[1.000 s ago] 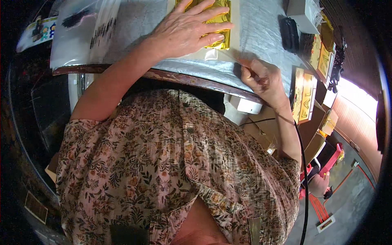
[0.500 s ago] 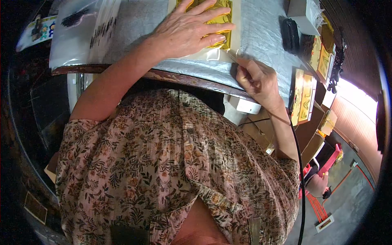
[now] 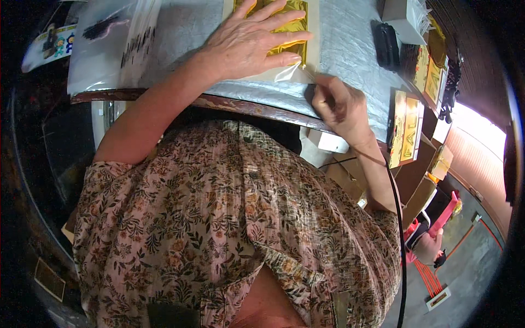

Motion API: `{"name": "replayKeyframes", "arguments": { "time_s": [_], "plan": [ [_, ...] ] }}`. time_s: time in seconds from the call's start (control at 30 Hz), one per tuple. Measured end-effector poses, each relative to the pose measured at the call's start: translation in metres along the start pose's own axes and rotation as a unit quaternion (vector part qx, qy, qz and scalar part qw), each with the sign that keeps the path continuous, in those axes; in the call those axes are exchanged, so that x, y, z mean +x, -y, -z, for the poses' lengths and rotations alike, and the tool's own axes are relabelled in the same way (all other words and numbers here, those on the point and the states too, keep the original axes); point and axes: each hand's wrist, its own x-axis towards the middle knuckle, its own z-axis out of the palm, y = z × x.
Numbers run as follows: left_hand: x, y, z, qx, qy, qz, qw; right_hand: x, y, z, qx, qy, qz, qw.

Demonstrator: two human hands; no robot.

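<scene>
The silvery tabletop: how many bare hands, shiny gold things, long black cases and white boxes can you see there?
Bare left hand, bare right hand: 2
Shiny gold sheet, partly covered: 1
Long black case: 1
White box: 1
Total: 5

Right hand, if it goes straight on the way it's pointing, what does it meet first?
The right hand would probably meet the gold foil piece first, at its lower right corner; height above the beige sheet is unclear.

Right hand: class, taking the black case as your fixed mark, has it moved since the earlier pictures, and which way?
Yes. The right hand has shifted slightly left, farther from the black case.
</scene>
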Motion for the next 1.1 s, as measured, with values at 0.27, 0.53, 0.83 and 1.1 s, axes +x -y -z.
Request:
{"name": "replayKeyframes", "arguments": {
  "time_s": [0.27, 0.53, 0.83, 1.1],
  "plan": [
    [0.001, 0.000, -0.002, 0.032, -0.046, -0.018, 0.998, -0.024, 0.003, 0.062, -0.126, 0.051, -0.135, 0.982],
    [-0.001, 0.009, -0.036, 0.097, -0.142, -0.052, 0.984, -0.002, 0.031, 0.015, -0.113, 0.035, 0.023, 0.993],
    [-0.003, 0.013, -0.040, 0.101, -0.150, -0.045, 0.983, -0.001, 0.020, -0.002, -0.100, 0.047, 0.035, 0.993],
    [0.003, 0.017, -0.038, 0.095, -0.151, -0.026, 0.984, 0.000, 0.019, -0.002, -0.062, 0.033, 0.019, 0.997]
  ]
}}
